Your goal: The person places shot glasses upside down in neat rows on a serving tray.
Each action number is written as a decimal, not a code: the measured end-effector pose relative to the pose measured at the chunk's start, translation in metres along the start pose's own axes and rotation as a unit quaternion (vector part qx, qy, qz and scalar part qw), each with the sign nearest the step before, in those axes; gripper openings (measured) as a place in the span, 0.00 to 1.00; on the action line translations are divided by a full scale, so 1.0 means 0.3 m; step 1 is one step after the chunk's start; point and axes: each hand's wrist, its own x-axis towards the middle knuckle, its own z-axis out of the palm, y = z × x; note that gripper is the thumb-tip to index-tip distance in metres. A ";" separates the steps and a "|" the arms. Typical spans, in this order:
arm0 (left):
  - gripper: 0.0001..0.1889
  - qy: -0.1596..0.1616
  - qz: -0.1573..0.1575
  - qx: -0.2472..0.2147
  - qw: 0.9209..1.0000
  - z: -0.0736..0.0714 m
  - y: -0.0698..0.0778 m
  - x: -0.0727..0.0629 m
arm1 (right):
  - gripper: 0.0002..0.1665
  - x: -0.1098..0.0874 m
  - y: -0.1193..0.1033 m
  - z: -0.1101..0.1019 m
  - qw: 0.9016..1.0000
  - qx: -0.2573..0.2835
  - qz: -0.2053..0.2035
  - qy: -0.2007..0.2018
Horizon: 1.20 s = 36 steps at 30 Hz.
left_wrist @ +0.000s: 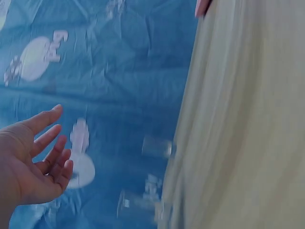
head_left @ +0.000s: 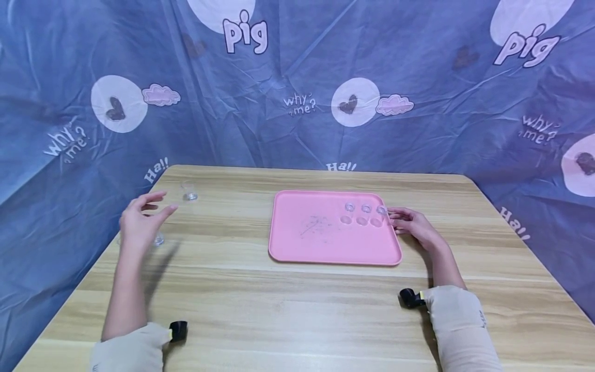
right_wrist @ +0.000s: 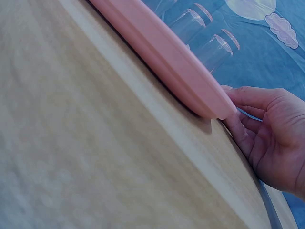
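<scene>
Pink tray [head_left: 302,249] sitting at table's [head_left: 297,315] 1 o'clock, right hand [head_left: 417,227] pinching its rim.
Thumb and fingers are gripping at tray's 2–3 o'clock; three clear cups [head_left: 365,208] are standing just beside, at tray's 2. Left hand [head_left: 138,221] is hovering at tray's 9, thumb and fingers spread apart; loose cup [head_left: 190,196] is sitting at its 2, second cup [head_left: 159,239] at its 5.

Pink tray [head_left: 327,243], smooth and plastic-looking, scuff-like marks near its middle; clear cups [head_left: 364,214] gleam, glass or plastic, hard to call; tabletop [head_left: 288,305] wood-grained with a soft sheen; backdrop [head_left: 260,139] in creased cloth, pale sleeves [head_left: 457,315] in matt fabric.
</scene>
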 end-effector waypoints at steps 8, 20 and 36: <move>0.25 0.010 -0.031 0.040 0.999 -0.160 -0.174 -0.020 | 0.31 0.010 -0.001 0.004 1.000 0.003 0.001 -0.006; 0.35 -0.080 -0.054 0.004 0.995 -0.212 -0.377 -0.048 | 0.32 0.000 -0.014 -0.002 1.000 -0.015 0.007 -0.004; 0.37 -0.139 -0.077 0.091 0.983 -0.193 -0.421 -0.059 | 0.32 -0.007 -0.001 0.002 1.000 -0.018 0.011 0.002</move>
